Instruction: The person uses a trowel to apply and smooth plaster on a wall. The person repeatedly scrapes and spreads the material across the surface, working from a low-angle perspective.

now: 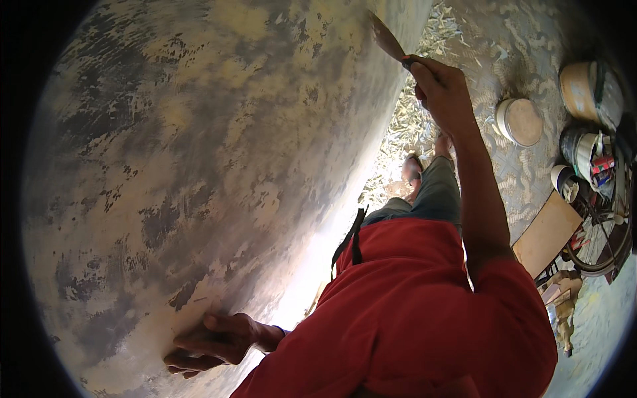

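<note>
A mottled wall [172, 166], patchy grey and cream with flaking spots, fills the left and middle of the head view. My right hand [438, 93] grips the dark handle of a scraper [388, 38] with a flat blade, held up near the wall's far edge at the upper middle. My left hand [212, 345] rests against the lower part of the wall at the bottom left, fingers loosely bent and a little apart, with nothing seen in them.
Pale flakes [385, 172] litter the patterned floor [491, 46] beside my sandalled feet. To the right stand a round tub [521, 119], buckets [574, 89] with mixed items, a tan board [547, 232] and a bicycle wheel [594, 249].
</note>
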A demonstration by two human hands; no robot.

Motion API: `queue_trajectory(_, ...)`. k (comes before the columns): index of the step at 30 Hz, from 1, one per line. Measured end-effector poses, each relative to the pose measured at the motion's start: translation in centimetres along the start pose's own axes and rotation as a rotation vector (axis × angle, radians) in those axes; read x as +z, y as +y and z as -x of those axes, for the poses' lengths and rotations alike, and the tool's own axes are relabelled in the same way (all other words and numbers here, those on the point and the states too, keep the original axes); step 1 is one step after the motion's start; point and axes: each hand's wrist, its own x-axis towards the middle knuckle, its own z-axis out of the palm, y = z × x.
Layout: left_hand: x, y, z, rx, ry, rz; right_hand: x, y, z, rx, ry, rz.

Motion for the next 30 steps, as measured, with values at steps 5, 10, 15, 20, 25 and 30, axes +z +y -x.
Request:
queue_trajectory(5,0.0,0.1,0.4,-0.037,0.025,0.016,0.0,-3.0,3.1,0.033,0.085,0.098)
queue_trajectory(10,0.2,-0.6,0.2,-0.007,0.045,0.068,1.3,1.1,-0.2,-0.104,0.095,0.252)
queue_trajectory(15,0.2,-0.1,0.4,-0.032,0.044,0.036,-0.6,-2.5,1.3,0.103,0.041,0.064)
queue_trajectory(20,0.4,-0.4,0.2,-0.011,0.061,0.088,-1.0,-1.8,4.2,-0.176,0.128,0.237)
queue_trajectory(25,0.1,-0.2,0.5,-0.027,0.044,0.058,0.3,-5.5,7.0,-0.246,0.268,0.322)
queue_trajectory(30,0.3,0.0,-0.2,-0.025,0.052,0.083,2.3,-1.1,0.8,-0.307,0.254,0.582)
